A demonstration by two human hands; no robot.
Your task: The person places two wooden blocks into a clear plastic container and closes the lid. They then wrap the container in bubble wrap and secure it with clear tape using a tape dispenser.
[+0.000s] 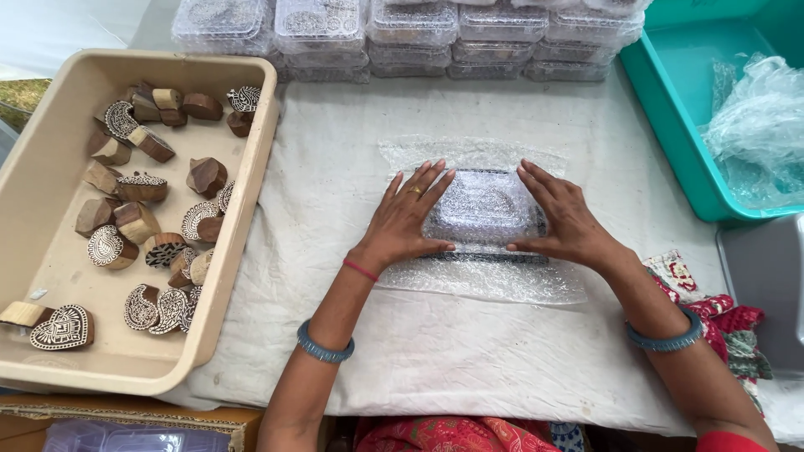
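Note:
A flat block with a carved pattern (pixel 484 209) lies on a sheet of clear bubble wrap (pixel 494 280) spread on the white cloth, with wrap folded over its top. My left hand (pixel 408 219) presses flat on the block's left end, fingers spread, a ring on one finger. On the block's right end rests my right hand (pixel 563 219), also flat, its thumb along the near edge. Neither hand grips anything; both palms hold the wrap down.
A beige plastic tub (pixel 251 192) at the left holds several carved wooden stamp blocks. Stacks of clear lidded boxes (pixel 410 33) line the far edge. A teal bin (pixel 670 109) with crumpled plastic stands at the right, a grey tray (pixel 766 285) below it.

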